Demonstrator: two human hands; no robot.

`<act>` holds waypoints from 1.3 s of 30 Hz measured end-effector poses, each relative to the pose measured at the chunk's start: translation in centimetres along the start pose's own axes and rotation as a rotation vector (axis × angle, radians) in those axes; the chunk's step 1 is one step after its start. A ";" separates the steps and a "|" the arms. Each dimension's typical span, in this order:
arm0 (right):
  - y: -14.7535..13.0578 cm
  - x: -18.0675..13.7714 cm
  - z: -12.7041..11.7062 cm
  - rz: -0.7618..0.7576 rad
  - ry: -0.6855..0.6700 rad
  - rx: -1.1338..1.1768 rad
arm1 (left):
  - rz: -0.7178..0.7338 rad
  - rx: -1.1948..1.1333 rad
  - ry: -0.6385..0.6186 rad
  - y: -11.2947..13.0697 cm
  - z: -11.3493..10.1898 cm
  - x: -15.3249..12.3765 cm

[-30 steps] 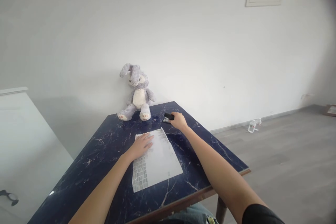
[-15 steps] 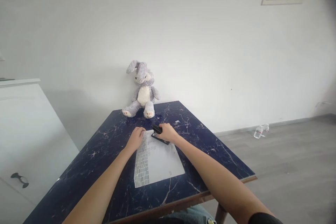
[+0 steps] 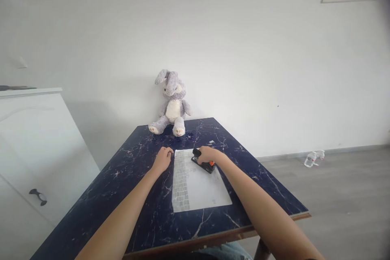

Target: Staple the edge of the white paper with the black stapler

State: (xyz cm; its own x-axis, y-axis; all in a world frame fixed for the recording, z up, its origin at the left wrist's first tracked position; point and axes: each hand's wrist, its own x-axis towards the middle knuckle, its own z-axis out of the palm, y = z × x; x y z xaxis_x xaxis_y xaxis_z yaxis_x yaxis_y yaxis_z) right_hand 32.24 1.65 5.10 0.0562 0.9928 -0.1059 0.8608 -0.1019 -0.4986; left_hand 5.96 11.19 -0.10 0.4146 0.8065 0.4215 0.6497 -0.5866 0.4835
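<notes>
The person's right hand is clamped around a long black stapler with an orange patch, while the left hand sits apart from it, fingers curled, just beside the far left corner of a white paper sheet with a grey brick-patterned strip; whether it touches that corner is impossible to tell. The stapler lies over the sheet's far part, to the left hand's right, its long axis slanting from far left to near right. Beyond, a grey-and-cream plush rabbit sits at the back of the dark blue, marble-patterned table.
</notes>
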 end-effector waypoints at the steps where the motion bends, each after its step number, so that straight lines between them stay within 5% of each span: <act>1: 1.0 0.0 -0.9 0.034 -0.023 0.002 | -0.001 -0.002 -0.007 -0.1 0.0 0.0; 7: 6.8 -1.7 -6.1 0.229 -0.118 0.018 | 0.002 0.004 -0.033 -0.3 0.0 0.0; 12: 10.1 -2.4 -7.9 0.181 -0.210 0.267 | 0.016 0.037 -0.030 -0.4 0.1 0.1; 19: 12.5 0.3 -5.5 -0.103 0.284 -0.039 | -0.010 0.036 -0.032 -0.3 0.0 0.1; 26: 12.5 2.0 -2.3 -0.329 0.037 -0.113 | -0.142 -0.326 0.025 0.3 -1.1 0.5; 31: 9.4 3.3 -0.7 -0.296 -0.020 -0.226 | -0.362 -1.178 0.089 -1.0 -4.8 1.2; 34: 5.1 5.0 1.5 -0.282 -0.048 -0.273 | -0.231 -1.588 0.043 -3.7 -7.7 0.7; 39: -4.3 8.6 6.2 -0.343 -0.081 -0.269 | -0.028 -1.925 0.400 -7.7 -11.6 -1.1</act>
State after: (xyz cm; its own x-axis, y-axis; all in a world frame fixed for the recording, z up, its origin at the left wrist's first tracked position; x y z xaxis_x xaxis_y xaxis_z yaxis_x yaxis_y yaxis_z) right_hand 25.87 10.28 0.98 -0.2858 0.9572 -0.0456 0.9244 0.2629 -0.2763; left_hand -6.86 13.98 4.66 0.0958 0.9172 0.3866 -0.9002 -0.0859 0.4268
